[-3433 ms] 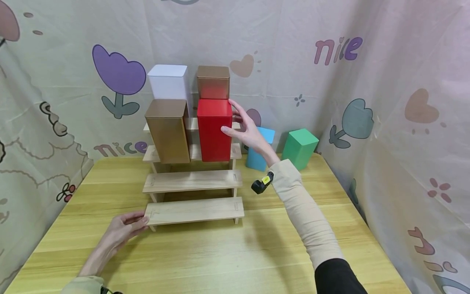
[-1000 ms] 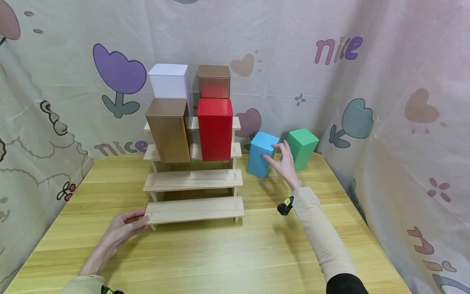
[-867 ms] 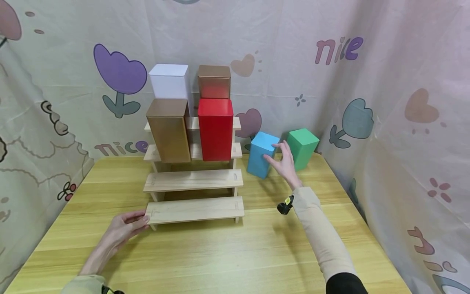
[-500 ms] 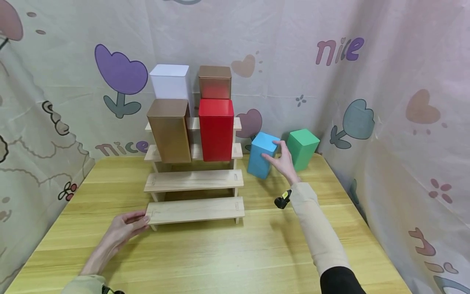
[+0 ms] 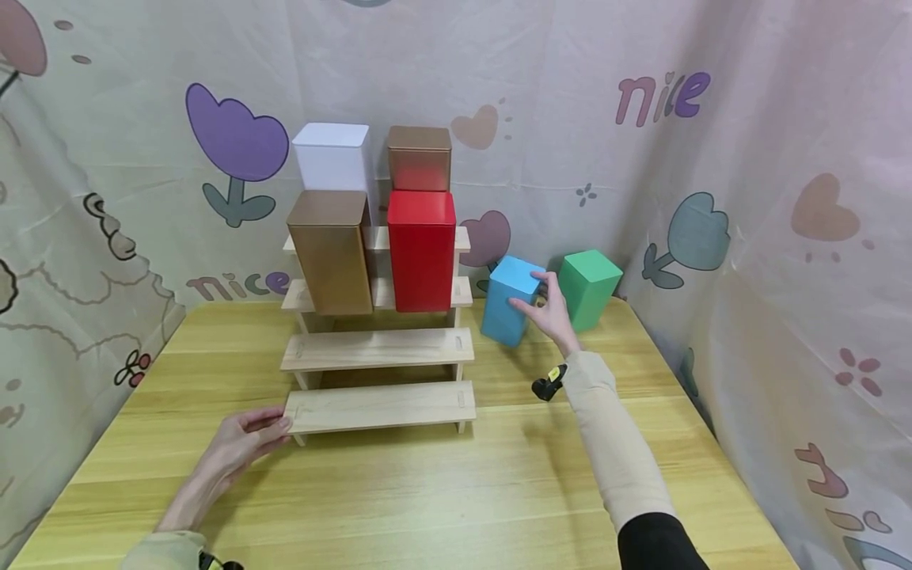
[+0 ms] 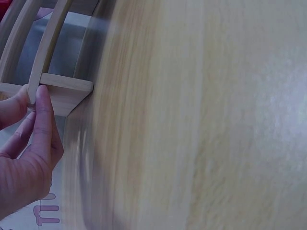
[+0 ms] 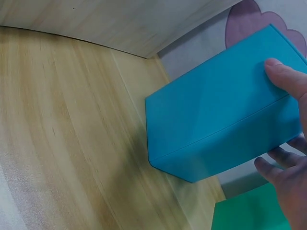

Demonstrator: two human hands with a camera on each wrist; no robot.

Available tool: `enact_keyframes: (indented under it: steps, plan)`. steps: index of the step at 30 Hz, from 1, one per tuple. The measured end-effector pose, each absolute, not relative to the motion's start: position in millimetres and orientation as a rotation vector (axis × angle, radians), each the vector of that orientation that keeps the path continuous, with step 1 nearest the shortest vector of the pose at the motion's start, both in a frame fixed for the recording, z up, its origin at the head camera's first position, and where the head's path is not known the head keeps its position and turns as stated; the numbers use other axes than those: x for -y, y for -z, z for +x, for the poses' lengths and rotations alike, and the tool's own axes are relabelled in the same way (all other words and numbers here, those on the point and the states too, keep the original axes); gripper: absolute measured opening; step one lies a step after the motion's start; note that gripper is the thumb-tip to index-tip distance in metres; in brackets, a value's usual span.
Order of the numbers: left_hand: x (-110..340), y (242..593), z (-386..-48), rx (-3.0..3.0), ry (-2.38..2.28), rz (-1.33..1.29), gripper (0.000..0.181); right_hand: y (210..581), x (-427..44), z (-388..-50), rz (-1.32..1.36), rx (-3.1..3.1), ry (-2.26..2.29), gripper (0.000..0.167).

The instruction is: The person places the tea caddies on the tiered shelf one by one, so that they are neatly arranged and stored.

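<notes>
The left hand pinches the left end of the lowest board of a wooden stepped shelf; the left wrist view shows thumb and fingers on either side of the board end. To the right of the shelf, the right hand holds a blue box near its top, the thumb on one face and fingers around the far side. In the right wrist view the blue box looks tilted; whether its base touches the table cannot be told.
A green box stands right behind the right hand. On the shelf's upper steps are a white box, a gold-brown box, a red box and a brown box. A patterned cloth hangs behind the table.
Since the earliest frame, the right hand has moved from beside the red box down and right to the blue box, which has shifted slightly forward. The left hand has stayed at the lowest board.
</notes>
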State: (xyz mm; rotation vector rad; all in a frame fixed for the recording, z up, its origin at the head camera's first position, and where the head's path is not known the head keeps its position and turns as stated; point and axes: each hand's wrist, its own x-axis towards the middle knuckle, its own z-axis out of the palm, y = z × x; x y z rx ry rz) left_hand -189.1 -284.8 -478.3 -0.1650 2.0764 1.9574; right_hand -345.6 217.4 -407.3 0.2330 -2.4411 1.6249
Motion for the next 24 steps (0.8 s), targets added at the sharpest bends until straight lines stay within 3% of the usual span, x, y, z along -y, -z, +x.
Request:
enact_keyframes:
  steps: [3,12,24]
  plan:
    - [284.6,477.7,-188.8,-2.084,-1.949,-0.161,0.066,400.6,-215.2,-340.1,0.23,2.42,-1.656,0.07]
    - [284.8,477.3,-189.4,-2.082,-1.961,-0.158,0.063,427.8,-226.0,-356.9,0.234,2.336,-1.629,0.07]
    - [285.3,477.3,-189.9,-2.055,-1.984,-0.161,0.058,423.6,-230.0,-343.9,0.26,2.279,-1.613,0.069]
